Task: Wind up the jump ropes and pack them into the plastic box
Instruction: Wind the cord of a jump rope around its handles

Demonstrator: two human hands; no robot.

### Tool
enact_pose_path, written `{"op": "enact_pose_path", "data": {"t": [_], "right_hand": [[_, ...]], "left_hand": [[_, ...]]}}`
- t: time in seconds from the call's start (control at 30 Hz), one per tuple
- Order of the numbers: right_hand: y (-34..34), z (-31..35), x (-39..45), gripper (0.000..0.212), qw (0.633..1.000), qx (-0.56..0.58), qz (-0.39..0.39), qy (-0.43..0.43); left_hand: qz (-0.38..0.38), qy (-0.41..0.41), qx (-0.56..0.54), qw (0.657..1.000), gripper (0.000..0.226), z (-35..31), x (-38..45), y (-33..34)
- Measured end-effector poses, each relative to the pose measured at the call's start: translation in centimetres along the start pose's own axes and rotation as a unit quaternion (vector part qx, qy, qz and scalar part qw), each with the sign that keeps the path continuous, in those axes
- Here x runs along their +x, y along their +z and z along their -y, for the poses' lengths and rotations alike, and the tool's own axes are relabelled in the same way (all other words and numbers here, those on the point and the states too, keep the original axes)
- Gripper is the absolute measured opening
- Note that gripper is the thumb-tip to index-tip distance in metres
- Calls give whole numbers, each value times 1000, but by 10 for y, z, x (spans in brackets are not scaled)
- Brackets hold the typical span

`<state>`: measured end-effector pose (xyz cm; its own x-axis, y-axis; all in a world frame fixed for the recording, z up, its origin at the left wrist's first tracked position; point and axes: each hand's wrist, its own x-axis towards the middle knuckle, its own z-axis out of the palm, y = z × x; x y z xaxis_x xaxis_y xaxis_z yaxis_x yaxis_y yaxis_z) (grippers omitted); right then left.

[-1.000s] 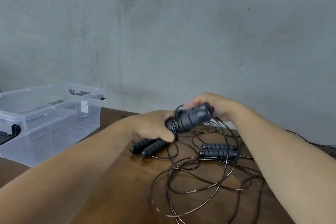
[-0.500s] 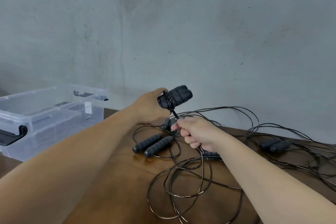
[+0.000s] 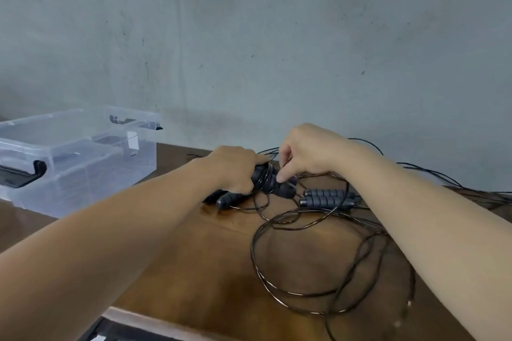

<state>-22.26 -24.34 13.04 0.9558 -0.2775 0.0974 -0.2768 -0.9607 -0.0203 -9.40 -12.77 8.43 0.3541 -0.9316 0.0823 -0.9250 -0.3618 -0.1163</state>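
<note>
- The left hand (image 3: pixel 235 167) gripped a pair of black handles (image 3: pixel 270 178) held side by side, with several turns of thin cord already wrapped round their middle.
- The right hand (image 3: pixel 307 152) had its fingers curled down at that bundle, fingertips (image 3: pixel 281 178) against the wraps — it seemed to pinch the cord, though the cord itself was hidden under the fingers.
- Much of the rope (image 3: pixel 318 257) lay unwound in wide loose loops on the wooden table (image 3: pixel 194 271), crossing a second pair of handles (image 3: pixel 327 198) just right of the hands.
- A third pair (image 3: pixel 227 199) poked out below the left hand.
- The clear plastic box (image 3: pixel 83 163) stood open well to the left, nothing visibly inside it.
- Risk, as I judged it: the slack loops lay tangled with the other ropes — pulling in more cord could drag the neighbouring handles along or knot the strands.
- The stiff cord might also spring off the handles if the left thumb eased.
</note>
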Motion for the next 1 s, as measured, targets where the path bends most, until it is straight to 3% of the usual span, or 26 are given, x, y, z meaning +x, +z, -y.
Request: {"op": "enact_pose_path", "data": {"t": [0.13, 0.2, 0.3, 0.4, 0.5, 0.63, 0.7, 0.8, 0.93, 1.0], "right_hand": [[2, -13, -4, 41, 993, 112, 43, 14], [3, -16, -7, 48, 985, 165, 49, 15], [3, -21, -10, 55, 963, 268, 13, 22], [13, -31, -4, 33, 918, 396, -12, 34], [33, -36, 3, 11, 872, 485, -39, 58], [56, -34, 1, 41, 827, 557, -55, 58], [62, -34, -1, 35, 818, 567, -68, 62], [62, -36, 3, 29, 836, 535, -93, 78], [45, -42, 8, 31, 870, 480, -80, 79], [33, -46, 10, 28, 890, 444, -55, 82]], "left_hand": [[91, 45, -187, 977, 66, -4, -19, 0], [120, 52, -318, 939, 62, -2, -29, 4], [102, 64, -493, 861, 45, 0, -39, 10], [105, 86, -618, 774, 33, -5, -40, 8], [117, 104, -677, 719, 46, -8, -31, 9], [82, 47, -731, 676, 57, -10, -20, 4], [58, 21, -745, 665, 65, -7, -15, -1], [63, -6, -748, 661, 57, -6, -9, -10], [74, -29, -775, 626, 41, -11, 6, -24], [44, -65, -756, 650, 47, -15, 17, -27]]}}
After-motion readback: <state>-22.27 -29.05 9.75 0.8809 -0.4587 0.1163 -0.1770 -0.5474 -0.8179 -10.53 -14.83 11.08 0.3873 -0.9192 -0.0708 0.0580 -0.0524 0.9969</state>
